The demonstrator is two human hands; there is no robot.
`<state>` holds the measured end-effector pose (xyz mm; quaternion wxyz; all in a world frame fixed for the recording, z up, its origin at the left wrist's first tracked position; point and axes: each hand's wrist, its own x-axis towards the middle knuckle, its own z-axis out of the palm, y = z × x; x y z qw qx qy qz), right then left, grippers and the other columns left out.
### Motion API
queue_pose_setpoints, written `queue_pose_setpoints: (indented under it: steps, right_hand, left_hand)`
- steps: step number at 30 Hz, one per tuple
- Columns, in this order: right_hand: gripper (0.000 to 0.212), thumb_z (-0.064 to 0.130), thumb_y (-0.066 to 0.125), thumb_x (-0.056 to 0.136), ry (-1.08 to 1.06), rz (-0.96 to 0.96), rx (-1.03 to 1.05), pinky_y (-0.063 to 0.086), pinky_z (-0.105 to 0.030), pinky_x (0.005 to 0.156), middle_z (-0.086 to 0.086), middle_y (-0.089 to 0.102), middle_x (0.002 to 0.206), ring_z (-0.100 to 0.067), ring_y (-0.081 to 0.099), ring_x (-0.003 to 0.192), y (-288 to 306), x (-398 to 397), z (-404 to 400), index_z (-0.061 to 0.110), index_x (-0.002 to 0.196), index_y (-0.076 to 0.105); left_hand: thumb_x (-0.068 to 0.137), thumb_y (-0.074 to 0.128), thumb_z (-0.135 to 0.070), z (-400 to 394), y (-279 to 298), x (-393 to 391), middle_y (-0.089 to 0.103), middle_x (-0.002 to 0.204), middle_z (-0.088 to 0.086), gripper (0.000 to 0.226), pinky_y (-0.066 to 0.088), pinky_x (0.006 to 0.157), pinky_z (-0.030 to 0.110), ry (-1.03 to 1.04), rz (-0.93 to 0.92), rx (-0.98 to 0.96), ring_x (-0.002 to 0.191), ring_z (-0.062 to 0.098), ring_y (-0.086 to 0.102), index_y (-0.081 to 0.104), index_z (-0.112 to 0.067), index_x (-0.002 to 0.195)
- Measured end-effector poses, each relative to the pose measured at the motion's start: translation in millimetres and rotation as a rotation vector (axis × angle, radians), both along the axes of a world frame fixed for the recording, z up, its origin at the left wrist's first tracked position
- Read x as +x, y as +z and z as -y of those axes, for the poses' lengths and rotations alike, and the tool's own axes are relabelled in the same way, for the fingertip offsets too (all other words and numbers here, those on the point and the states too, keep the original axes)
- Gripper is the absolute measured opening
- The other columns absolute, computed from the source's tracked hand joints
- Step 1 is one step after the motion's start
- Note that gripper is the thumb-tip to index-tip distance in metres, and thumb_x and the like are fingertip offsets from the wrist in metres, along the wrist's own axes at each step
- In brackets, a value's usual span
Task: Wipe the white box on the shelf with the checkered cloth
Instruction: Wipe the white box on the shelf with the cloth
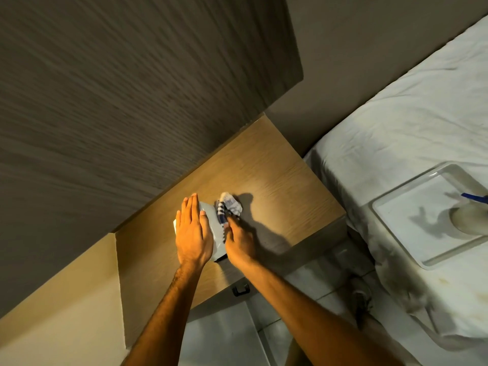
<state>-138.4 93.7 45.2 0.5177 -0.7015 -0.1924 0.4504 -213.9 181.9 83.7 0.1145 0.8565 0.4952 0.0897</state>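
Observation:
A white box lies on the wooden shelf. My left hand rests flat on top of the box, fingers together and stretched out, covering most of its left part. My right hand is at the box's right side, gripping the blue and white checkered cloth. The bunched cloth presses against the box's far right corner and partly rests on the shelf. The box's left edge shows only as a small white corner beside my left hand.
A dark wood-grain panel rises behind the shelf. A bed with a white sheet stands to the right, carrying a clear plastic tray. A drawer handle sits below the shelf, above a pale tiled floor.

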Motion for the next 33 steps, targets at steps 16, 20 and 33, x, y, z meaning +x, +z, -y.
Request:
queue_pose_setpoints:
  steps: [16,20,33]
  right_hand:
    - [0.041,0.009,0.047,0.101,-0.18,0.017,0.031,0.045,-0.01,0.089,-0.007,0.062,0.134,-0.013,0.06,0.119,10.8,-26.9,26.2,0.023,0.14,0.052]
    - [0.044,0.014,0.041,0.103,-0.183,-0.011,0.192,0.046,-0.028,0.109,0.001,0.048,0.151,-0.011,0.048,0.137,38.6,-39.7,19.8,0.028,0.145,0.044]
    - [0.039,0.01,0.046,0.101,-0.039,-0.018,0.017,0.051,-0.035,0.103,-0.011,0.063,0.134,-0.026,0.059,0.123,9.9,-1.4,-8.5,0.019,0.138,0.055]
  left_hand:
    - [0.107,0.017,-0.045,-0.9,-0.4,-1.9,0.023,0.173,0.002,0.063,0.008,0.135,0.043,-0.004,-0.013,-0.01,0.162,0.014,0.014,0.021,-0.019,0.164]
    - [0.099,0.008,-0.067,0.4,6.9,-0.4,0.018,0.172,0.001,0.085,0.005,0.134,0.044,-0.057,-0.016,-0.024,0.162,0.016,0.011,0.022,-0.014,0.164]
    - [0.106,0.019,-0.044,1.6,1.2,-0.9,0.027,0.172,0.003,0.064,0.011,0.134,0.044,-0.008,0.005,-0.007,0.161,0.014,0.016,0.026,-0.016,0.163]
